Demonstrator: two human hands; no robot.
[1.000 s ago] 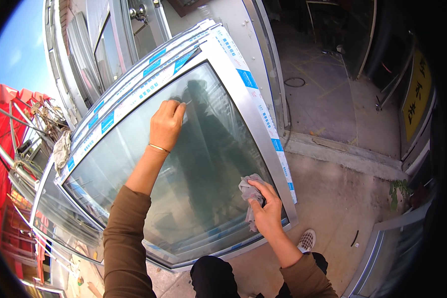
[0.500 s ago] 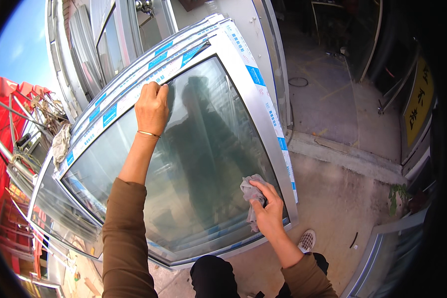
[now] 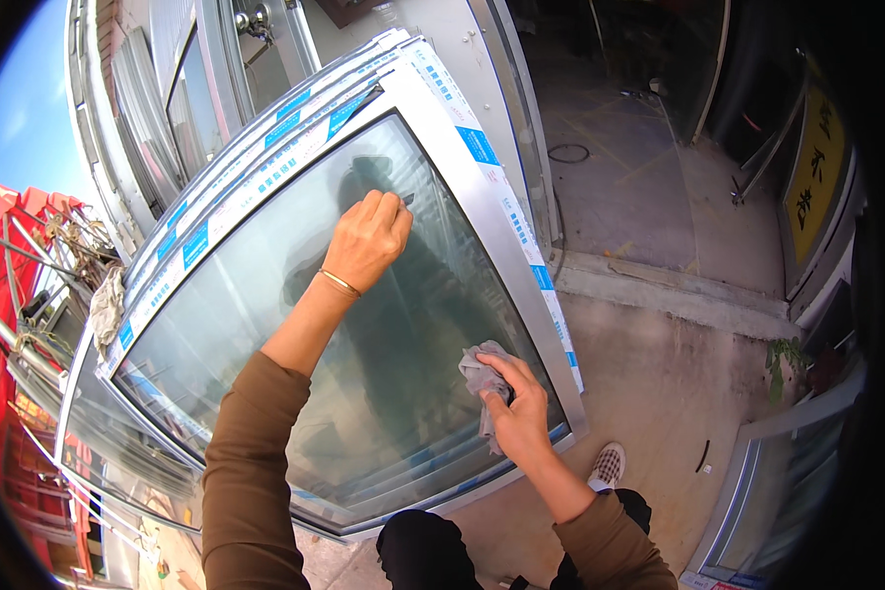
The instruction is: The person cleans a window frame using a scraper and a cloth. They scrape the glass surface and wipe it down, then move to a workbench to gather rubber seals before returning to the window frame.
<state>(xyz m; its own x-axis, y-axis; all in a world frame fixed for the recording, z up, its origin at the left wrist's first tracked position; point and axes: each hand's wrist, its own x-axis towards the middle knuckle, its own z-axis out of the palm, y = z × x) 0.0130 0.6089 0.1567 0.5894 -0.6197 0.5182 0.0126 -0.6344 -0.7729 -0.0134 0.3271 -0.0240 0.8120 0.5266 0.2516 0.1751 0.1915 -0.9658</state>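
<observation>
We have both hands over the tilted glass pane (image 3: 413, 324).
Its frame (image 3: 457, 182) leans back, seemingly so the glass faces us; our right hand (image 3: 521, 413) clutches a grey cloth (image 3: 482, 379) at lower right, perhaps keeping it handy. Our left hand (image 3: 369, 238) bunches higher; whether it pinches anything, we cannot tell.
</observation>
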